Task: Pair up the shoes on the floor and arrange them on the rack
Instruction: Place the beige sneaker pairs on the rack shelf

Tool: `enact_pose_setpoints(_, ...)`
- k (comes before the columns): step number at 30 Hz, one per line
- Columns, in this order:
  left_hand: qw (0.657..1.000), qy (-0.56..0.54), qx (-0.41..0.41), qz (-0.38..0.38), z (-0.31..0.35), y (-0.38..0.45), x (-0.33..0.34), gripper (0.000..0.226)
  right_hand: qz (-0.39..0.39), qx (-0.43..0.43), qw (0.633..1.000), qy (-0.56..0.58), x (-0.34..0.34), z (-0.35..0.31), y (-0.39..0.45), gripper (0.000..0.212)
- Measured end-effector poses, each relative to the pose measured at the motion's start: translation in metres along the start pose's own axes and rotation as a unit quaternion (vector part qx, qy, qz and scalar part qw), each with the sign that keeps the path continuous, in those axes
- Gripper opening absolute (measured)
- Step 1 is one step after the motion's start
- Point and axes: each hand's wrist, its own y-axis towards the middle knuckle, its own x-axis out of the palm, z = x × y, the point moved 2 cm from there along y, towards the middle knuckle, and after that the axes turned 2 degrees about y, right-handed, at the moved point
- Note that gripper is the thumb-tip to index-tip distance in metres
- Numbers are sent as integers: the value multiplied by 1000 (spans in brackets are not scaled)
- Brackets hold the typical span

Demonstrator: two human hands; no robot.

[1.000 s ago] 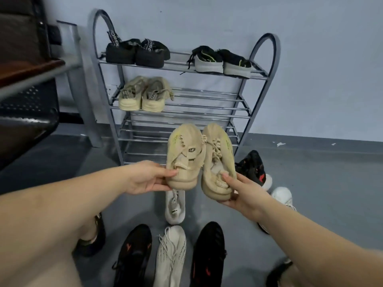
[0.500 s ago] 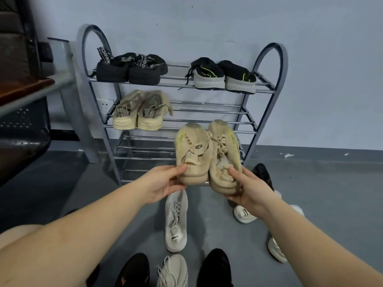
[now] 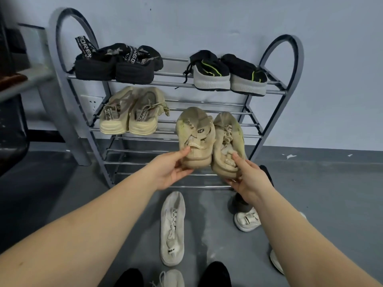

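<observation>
At the far left a dark chair point(image 3: 12, 129) and a grey metal post point(image 3: 44, 65) stand against the pale wall. Next comes the grey rack point(image 3: 68, 65) with its chrome bars. On its top shelf, at the left, sits a pair of black shoes point(image 3: 118, 61) with lettered straps, heels facing out. Below them, on the second shelf, a pair of beige shoes point(image 3: 130, 113) rests side by side, also heels out. The left hand point(image 3: 170, 170) reaches forward and grips the heel of a tan shoe point(image 3: 195, 137), thumb on top near the heel tab and fingers curled under the sole. Pressed against it on the right is a second tan shoe point(image 3: 228, 141), held at its heel by the right hand point(image 3: 248, 179), thumb over the heel tab and fingers wrapped beneath. Both shoes are held in the air in front of the right half of the rack, at about the height of its lower shelves, toes pointing toward the wall. Above them, on the top shelf at the right, is a pair of black shoes with grey soles point(image 3: 228, 73). On the floor point(image 3: 331, 204) lie a white sneaker point(image 3: 173, 226) below the hands, a white shoe point(image 3: 246, 221) partly behind the right forearm, and dark shoes at the bottom edge.
</observation>
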Motion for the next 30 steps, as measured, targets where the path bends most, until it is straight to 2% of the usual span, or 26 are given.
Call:
enact_pose_setpoints(8,1000,13,-10,23,4,25,8,29,15,-2,1000,-9,-6,-7,24,16)
enact_pose_setpoints(13,998,12,37,56,5,35,15,50,81,-41,993,-70,-12,-9,38,55)
enact_pose_setpoints(16,992,52,75,89,3,37,19,65,70,-65,987,-127,-13,-10,36,69)
enact_pose_setpoints(18,985,116,95,87,0,39,18,80,58,-80,979,-178,-13,-13,32,86)
enact_pose_setpoints(19,976,170,105,84,-1,41,17,88,54,-85,973,-209,-13,-14,31,90)
enact_pose_setpoints(21,938,304,129,102,-2,45,13,98,41,-100,957,-269,-14,-15,27,83)
enact_pose_setpoints(24,878,419,176,149,0,48,12,91,35,-131,937,-321,-14,-16,29,74)
enact_pose_setpoints(27,843,467,206,172,2,51,14,82,63,-155,932,-321,-12,-16,34,73)
enact_pose_setpoints(30,840,443,226,216,3,58,13,84,94,-165,931,-312,-10,-12,42,68)
